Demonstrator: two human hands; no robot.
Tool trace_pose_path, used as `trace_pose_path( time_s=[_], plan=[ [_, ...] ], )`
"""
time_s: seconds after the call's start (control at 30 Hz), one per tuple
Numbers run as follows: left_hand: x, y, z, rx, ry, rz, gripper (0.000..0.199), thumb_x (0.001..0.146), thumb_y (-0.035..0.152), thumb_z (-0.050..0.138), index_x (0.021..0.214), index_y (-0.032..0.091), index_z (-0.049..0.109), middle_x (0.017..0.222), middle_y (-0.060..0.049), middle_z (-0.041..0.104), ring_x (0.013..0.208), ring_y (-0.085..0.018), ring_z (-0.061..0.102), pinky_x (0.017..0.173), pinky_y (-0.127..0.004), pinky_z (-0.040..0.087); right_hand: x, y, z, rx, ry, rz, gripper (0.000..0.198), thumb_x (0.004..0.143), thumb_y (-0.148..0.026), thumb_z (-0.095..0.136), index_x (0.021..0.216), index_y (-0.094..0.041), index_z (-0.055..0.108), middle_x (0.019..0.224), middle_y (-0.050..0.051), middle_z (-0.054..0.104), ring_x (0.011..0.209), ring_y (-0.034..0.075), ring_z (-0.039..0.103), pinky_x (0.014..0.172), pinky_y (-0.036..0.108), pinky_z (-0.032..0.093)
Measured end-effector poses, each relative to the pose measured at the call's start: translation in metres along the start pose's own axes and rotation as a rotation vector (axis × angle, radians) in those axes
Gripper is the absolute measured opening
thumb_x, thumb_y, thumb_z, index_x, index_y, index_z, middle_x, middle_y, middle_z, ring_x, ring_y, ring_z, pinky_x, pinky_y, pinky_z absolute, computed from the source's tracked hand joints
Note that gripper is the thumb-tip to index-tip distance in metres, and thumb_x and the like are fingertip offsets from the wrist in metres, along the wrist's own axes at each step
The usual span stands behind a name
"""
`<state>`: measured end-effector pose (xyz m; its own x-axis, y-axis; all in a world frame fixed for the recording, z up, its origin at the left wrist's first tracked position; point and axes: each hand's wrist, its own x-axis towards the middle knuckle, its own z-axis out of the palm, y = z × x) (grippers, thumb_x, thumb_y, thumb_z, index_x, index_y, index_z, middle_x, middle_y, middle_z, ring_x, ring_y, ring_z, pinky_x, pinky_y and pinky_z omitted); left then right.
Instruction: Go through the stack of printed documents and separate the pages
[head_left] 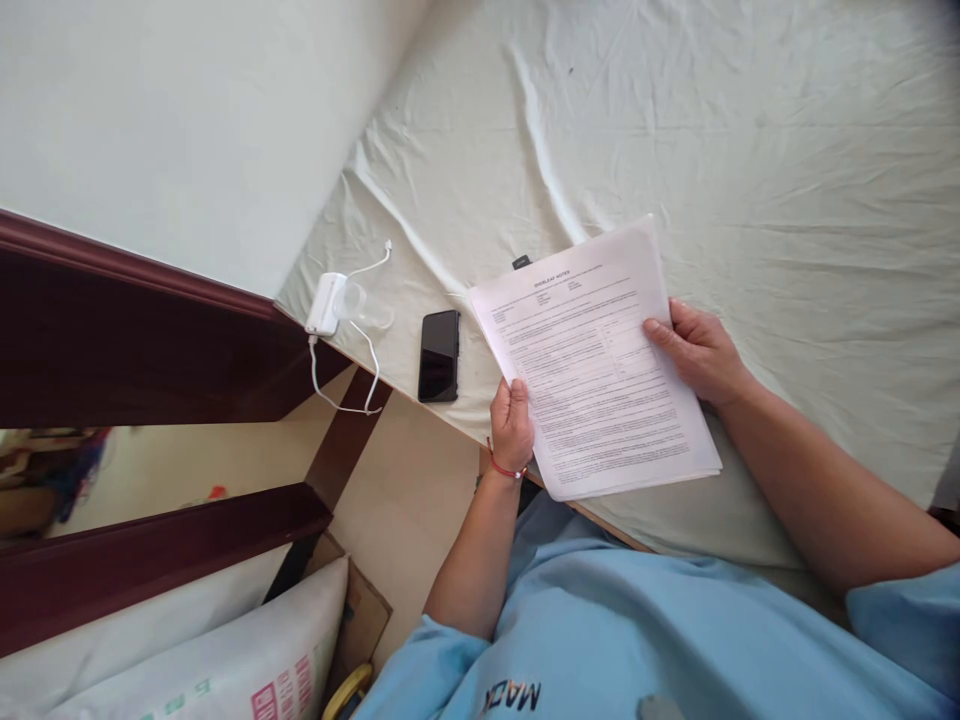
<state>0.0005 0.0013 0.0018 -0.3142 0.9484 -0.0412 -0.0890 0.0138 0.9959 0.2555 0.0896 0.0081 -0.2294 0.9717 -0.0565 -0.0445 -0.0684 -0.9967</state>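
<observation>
A stack of printed paper sheets (592,400) is held tilted above the cloth, its top page headed "OVERLEAF NOTES". My left hand (513,425), with a red string bracelet at the wrist, grips the left edge, thumb on top. On the right edge, my right hand (701,350) is closed round the sheets, thumb lying over the top page. The other fingers of both hands are partly hidden behind the paper. Just past the upper left edge of the stack, a small black object (522,262) pokes out, mostly covered. A black phone (439,356) lies left of the paper.
Wrinkled pale cloth (810,200) covers the surface under the papers. At its left corner sits a white charger (327,304) with a white cable (341,405), beside a clear plastic piece (367,305). Dark red wooden rails (135,325) and white printed sacks (225,650) are at left.
</observation>
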Motion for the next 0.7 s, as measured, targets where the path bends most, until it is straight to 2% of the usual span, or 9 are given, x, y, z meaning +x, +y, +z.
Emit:
trace_pose_path(
  time_s=[0.23, 0.53, 0.7],
  plan=[
    [-0.0005, -0.0006, -0.0003, -0.014, -0.001, 0.003, 0.050, 0.100, 0.062, 0.062, 0.126, 0.022, 0.075, 0.130, -0.010, 0.078, 0.127, -0.026, 0.071, 0.115, -0.041, 0.053, 0.0000, 0.0019, -0.0015, -0.027, 0.000, -0.006, 0.043, 0.093, -0.064, 0.070, 0.116, -0.027, 0.076, 0.099, 0.006, 0.078, 0.087, 0.028, 0.074, 0.063, 0.039, 0.062],
    [-0.0005, -0.0012, -0.0008, -0.034, -0.015, 0.011, 0.047, 0.100, 0.060, 0.064, 0.126, 0.023, 0.075, 0.129, -0.009, 0.079, 0.126, -0.025, 0.072, 0.114, -0.040, 0.054, -0.0006, 0.0025, -0.0014, -0.014, -0.001, 0.010, 0.044, 0.093, -0.064, 0.070, 0.118, -0.028, 0.076, 0.101, 0.005, 0.079, 0.084, 0.028, 0.074, 0.063, 0.041, 0.062],
    [0.0001, -0.0010, -0.0005, -0.027, 0.000, 0.006, 0.049, 0.099, 0.062, 0.064, 0.126, 0.023, 0.076, 0.129, -0.010, 0.079, 0.126, -0.025, 0.072, 0.114, -0.040, 0.054, -0.0008, 0.0006, 0.0004, 0.010, -0.001, 0.015, 0.045, 0.092, -0.065, 0.071, 0.118, -0.028, 0.076, 0.101, 0.006, 0.079, 0.088, 0.029, 0.075, 0.065, 0.040, 0.063]
  ],
)
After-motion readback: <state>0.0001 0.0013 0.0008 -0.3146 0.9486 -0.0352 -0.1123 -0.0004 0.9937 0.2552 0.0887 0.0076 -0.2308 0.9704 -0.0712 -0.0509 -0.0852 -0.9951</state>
